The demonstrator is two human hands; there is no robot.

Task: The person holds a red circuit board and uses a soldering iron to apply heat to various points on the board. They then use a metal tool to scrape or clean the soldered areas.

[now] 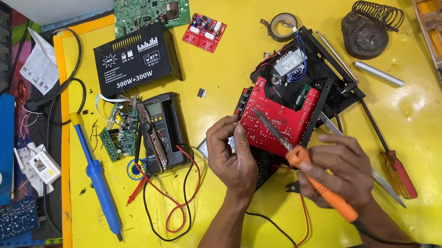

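On the yellow mat (250,11), a red circuit board (277,117) rests tilted against an open black chassis (328,85), just above both hands. Left hand (231,155) is curled, its fingertips pinching the board's lower left edge. Right hand (340,173) is closed around the orange handle of a soldering iron (307,172), whose metal shaft runs up and left so the tip lies over the red board, close to the left fingers. Small cutters (293,188) peek out beneath the right hand. Left of the hands sit a multimeter (162,128) with red and black leads, and a blue desoldering pump (97,177). A red-handled screwdriver (388,156) lies to the right.
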